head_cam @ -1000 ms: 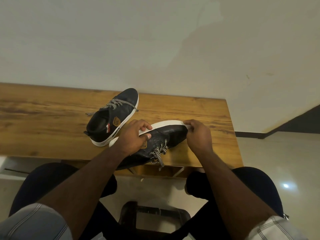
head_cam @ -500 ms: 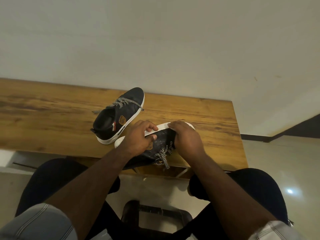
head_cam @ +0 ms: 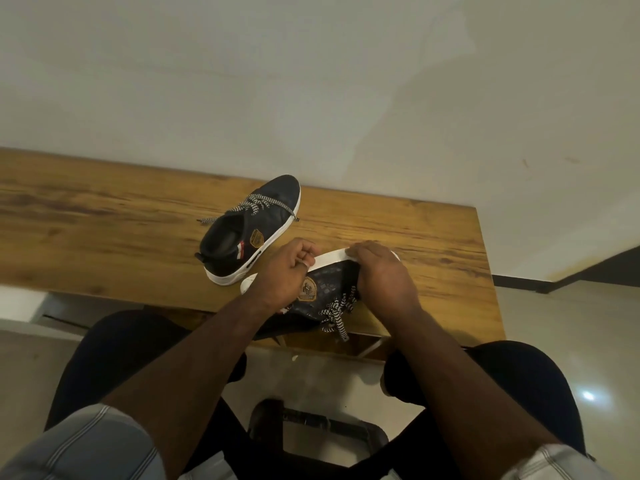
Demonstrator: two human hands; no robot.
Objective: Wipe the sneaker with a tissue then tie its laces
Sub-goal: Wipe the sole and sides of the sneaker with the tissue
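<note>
Since a second ago, the right hand [head_cam: 384,275] has slid from the toe back over the sneaker [head_cam: 329,289], which lies on its side at the worktop [head_cam: 104,223] front edge, frame centre. Left of it stands a second shoe [head_cam: 249,230]. The left hand [head_cam: 280,275] grips the white sole; the right hand's fingers curl over the upper. No tissue shows.

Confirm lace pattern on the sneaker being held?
Black-and-white checkered laces on the dark sneaker; head view shows them, hanging loose.
</note>
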